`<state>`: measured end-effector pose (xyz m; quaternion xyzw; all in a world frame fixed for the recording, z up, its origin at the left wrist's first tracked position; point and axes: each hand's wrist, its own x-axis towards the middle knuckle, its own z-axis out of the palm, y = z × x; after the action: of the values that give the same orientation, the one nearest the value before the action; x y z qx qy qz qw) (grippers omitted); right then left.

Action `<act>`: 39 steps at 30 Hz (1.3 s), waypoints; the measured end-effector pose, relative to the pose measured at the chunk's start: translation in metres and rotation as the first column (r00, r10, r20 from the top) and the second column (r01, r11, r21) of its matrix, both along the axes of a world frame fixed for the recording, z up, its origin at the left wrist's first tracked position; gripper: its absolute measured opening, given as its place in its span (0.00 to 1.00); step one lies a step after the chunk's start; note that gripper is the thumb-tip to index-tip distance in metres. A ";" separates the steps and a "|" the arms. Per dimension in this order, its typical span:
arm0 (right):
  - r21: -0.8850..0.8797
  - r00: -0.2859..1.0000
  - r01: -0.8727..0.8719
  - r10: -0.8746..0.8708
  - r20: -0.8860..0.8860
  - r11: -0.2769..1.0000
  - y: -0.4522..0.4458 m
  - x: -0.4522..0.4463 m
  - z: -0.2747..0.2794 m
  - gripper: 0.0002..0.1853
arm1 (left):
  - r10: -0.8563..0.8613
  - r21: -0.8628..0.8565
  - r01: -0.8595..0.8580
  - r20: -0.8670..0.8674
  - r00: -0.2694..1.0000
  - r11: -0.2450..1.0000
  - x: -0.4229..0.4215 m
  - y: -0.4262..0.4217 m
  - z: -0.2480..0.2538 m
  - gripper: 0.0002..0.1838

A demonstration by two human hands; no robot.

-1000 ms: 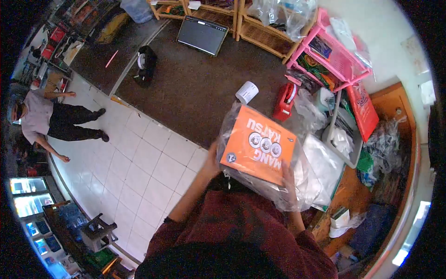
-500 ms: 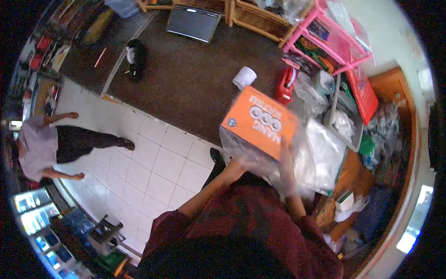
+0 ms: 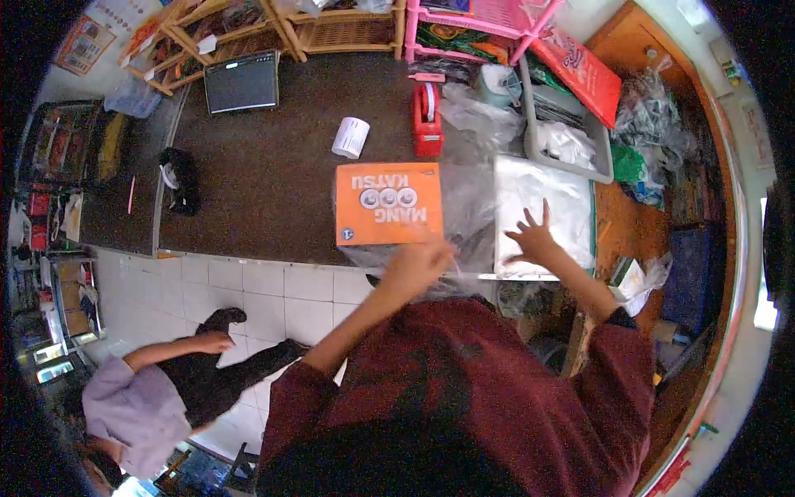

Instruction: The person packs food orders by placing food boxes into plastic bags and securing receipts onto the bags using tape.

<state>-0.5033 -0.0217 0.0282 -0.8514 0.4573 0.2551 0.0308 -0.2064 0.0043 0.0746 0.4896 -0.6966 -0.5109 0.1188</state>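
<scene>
An orange box (image 3: 389,217) with upside-down white lettering rests on the dark counter (image 3: 265,182) near its front edge. A clear plastic bag (image 3: 468,203) surrounds it and spreads to the right. At the box's near right corner, my left hand (image 3: 420,263) is closed on the bag's plastic, with its fingertips partly blurred. My right hand (image 3: 534,240) is open, fingers spread, over a stack of clear plastic sheets (image 3: 551,195), holding nothing.
Behind the box are a white paper roll (image 3: 351,137) and a red tape dispenser (image 3: 427,124). A grey basket (image 3: 609,170) stands at the right, by a red packet (image 3: 580,74). A laptop-like screen (image 3: 242,82) lies farther back. Another person (image 3: 137,410) is at lower left.
The box has come down from my hands onto the counter. My right hand has let go and moved right, fingers spread. The view has turned, and the other person appears closer.
</scene>
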 end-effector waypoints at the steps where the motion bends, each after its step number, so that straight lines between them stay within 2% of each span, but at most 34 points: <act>1: 0.190 0.989 -0.083 0.103 -0.102 0.978 -0.013 -0.006 0.026 0.28 | 0.507 0.310 -0.422 -0.286 0.813 0.852 0.010 0.001 -0.005 0.14; 2: 0.380 0.958 -0.143 0.224 -0.178 0.914 -0.030 -0.011 0.065 0.25 | 0.574 0.243 -0.521 -0.310 0.758 0.818 0.039 -0.015 0.009 0.11; 4: 0.186 0.950 -0.283 0.247 0.193 0.941 -0.049 0.000 0.146 0.17 | 0.678 0.096 -0.698 -0.363 0.640 0.710 0.095 -0.046 0.037 0.09; 5: -0.172 0.782 -0.277 0.325 0.531 0.945 -0.044 0.023 0.200 0.08 | 0.791 0.570 -0.568 -0.545 0.279 0.594 0.117 -0.059 0.054 0.12; 6: -0.321 0.726 -0.330 0.456 0.515 0.888 -0.039 0.045 0.250 0.08 | 0.520 0.372 -0.515 -0.836 0.176 0.772 0.127 -0.062 0.068 0.13; 7: -0.463 0.664 -0.368 0.576 0.477 0.807 -0.035 0.058 0.278 0.07 | 0.606 0.426 -0.594 -0.784 0.134 0.682 0.112 -0.060 0.114 0.13; 8: -0.460 0.665 -0.360 0.569 0.484 0.812 -0.034 0.063 0.279 0.07 | 0.685 0.474 -0.662 -0.723 0.083 0.581 0.099 -0.057 0.153 0.13; 9: -0.448 0.707 -0.410 0.587 0.394 0.794 -0.036 0.064 0.280 0.08 | 0.688 0.473 -0.661 -0.720 0.091 0.582 0.100 -0.056 0.159 0.13; 11: -0.444 0.737 -0.462 0.611 0.289 0.768 -0.038 0.058 0.289 0.10 | 0.498 0.056 -0.656 -0.700 0.512 0.753 0.106 -0.054 0.165 0.14; 12: -0.451 0.691 -0.450 0.620 0.370 0.771 -0.038 0.053 0.301 0.10 | 0.494 0.051 -0.657 -0.704 0.510 0.752 0.105 -0.046 0.174 0.14; 14: -0.454 0.638 -0.447 0.631 0.441 0.770 -0.034 0.043 0.307 0.11 | 0.467 -0.140 -0.678 -0.624 0.626 0.721 0.101 -0.027 0.189 0.22; 15: -0.146 0.666 -0.565 0.553 0.499 0.812 -0.030 0.036 0.308 0.11 | 0.537 -0.119 -0.810 -0.692 0.483 0.575 0.097 -0.027 0.190 0.28; 16: 0.172 0.710 -0.628 0.468 0.527 0.759 -0.031 0.028 0.308 0.11 | 0.534 -0.120 -0.812 -0.697 0.479 0.571 0.096 -0.023 0.183 0.28; 17: 0.166 0.710 -0.628 0.471 0.524 0.760 -0.036 0.021 0.302 0.11 | 0.491 -0.280 -0.763 -0.627 0.605 0.582 0.097 -0.016 0.172 0.29; 18: 0.268 0.594 -0.685 0.307 0.743 0.677 -0.043 0.016 0.290 0.14 | 0.444 -0.431 -0.685 -0.536 0.718 0.587 0.097 -0.009 0.167 0.29; 19: 0.334 0.457 -0.751 0.085 0.885 0.569 -0.050 0.009 0.278 0.16 | 0.447 -0.398 -0.605 -0.424 0.788 0.690 0.091 0.001 0.168 0.30; 20: 0.246 0.448 -0.650 0.101 0.888 0.719 -0.077 -0.012 0.267 0.16 | 0.426 -0.343 -0.517 -0.309 0.851 0.784 0.084 0.012 0.169 0.30; 21: 0.167 0.452 -0.517 0.102 0.886 0.839 -0.104 -0.033 0.257 0.16 | 0.409 -0.340 -0.507 -0.320 0.855 0.792 0.079 0.017 0.170 0.30; 22: 0.217 0.483 -0.066 -0.159 0.861 0.974 -0.123 -0.051 0.238 0.14 | 0.424 -0.442 -0.470 -0.206 0.882 0.764 0.073 0.023 0.171 0.30; 23: 0.257 0.386 0.287 -0.357 0.851 0.923 -0.154 -0.087 0.186 0.11 | 0.446 -0.538 -0.419 -0.088 0.891 0.731 0.069 0.026 0.172 0.31; 24: 0.126 0.416 0.520 -0.379 0.826 0.845 -0.176 -0.121 0.134 0.13 | 0.435 -0.536 -0.416 -0.099 0.895 0.734 0.066 0.026 0.171 0.31; 25: -0.574 0.825 0.355 0.043 0.564 0.738 -0.189 -0.164 0.067 0.19 | 0.582 -0.502 -0.572 -0.157 0.798 0.649 0.065 0.027 0.169 0.31; 26: -0.419 0.802 0.388 -0.077 0.593 0.821 -0.199 -0.192 0.017 0.22 | 0.712 -0.458 -0.708 -0.204 0.672 0.538 0.063 0.026 0.168 0.32; 27: -0.257 0.777 0.427 -0.207 0.595 0.867 -0.209 -0.223 -0.036 0.24 | 0.705 -0.499 -0.689 -0.197 0.681 0.526 0.061 0.023 0.171 0.30; 28: -0.179 0.697 0.582 -0.374 0.611 0.793 -0.220 -0.253 -0.088 0.24 | 0.709 -0.499 -0.695 -0.204 0.675 0.518 0.065 0.022 0.169 0.30; 30: -0.267 0.747 0.624 -0.461 0.478 0.734 -0.214 -0.224 -0.038 0.21 | 0.817 -0.325 -0.819 -0.188 0.546 0.472 0.083 0.027 0.163 0.26; 31: -0.261 0.750 0.618 -0.456 0.480 0.742 -0.215 -0.219 -0.019 0.21 | 0.843 -0.362 -0.824 -0.155 0.515 0.436 0.084 0.028 0.158 0.18; 32: -0.214 0.740 0.535 -0.331 0.586 0.818 -0.214 -0.215 -0.005 0.17 | 0.847 -0.366 -0.824 -0.149 0.510 0.432 0.084 0.029 0.156 0.18; 33: -0.178 0.698 0.441 -0.211 0.685 0.880 -0.211 -0.211 -0.001 0.13 | 0.838 -0.323 -0.809 -0.076 0.540 0.491 0.084 0.029 0.155 0.11; 34: -0.172 0.695 0.440 -0.213 0.686 0.882 -0.207 -0.213 -0.011 0.13 | 0.822 -0.275 -0.792 -0.006 0.569 0.546 0.086 0.029 0.153 0.06; 36: -0.488 0.922 0.257 -0.061 0.382 0.834 -0.204 -0.218 -0.039 0.12 | 0.809 -0.229 -0.780 0.072 0.583 0.583 0.094 0.031 0.152 0.07; 37: -0.399 0.926 0.333 -0.217 0.308 0.854 -0.216 -0.222 -0.047 0.07 | 0.744 -0.058 -0.746 -0.052 0.666 0.664 0.102 0.031 0.152 0.09; 38: -0.369 0.886 0.398 -0.246 0.394 0.840 -0.220 -0.221 -0.045 0.06 | 0.681 0.098 -0.677 -0.199 0.705 0.730 0.108 0.035 0.150 0.12; 39: -0.353 0.799 0.459 -0.206 0.565 0.815 -0.216 -0.212 -0.029 0.06 | 0.691 0.074 -0.719 -0.361 0.626 0.691 0.114 0.041 0.143 0.15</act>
<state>-0.7152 -0.2375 -0.0010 -0.7711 0.6278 -0.1048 -0.0146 -0.0923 0.0456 0.2181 0.6154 -0.4338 -0.4769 0.4535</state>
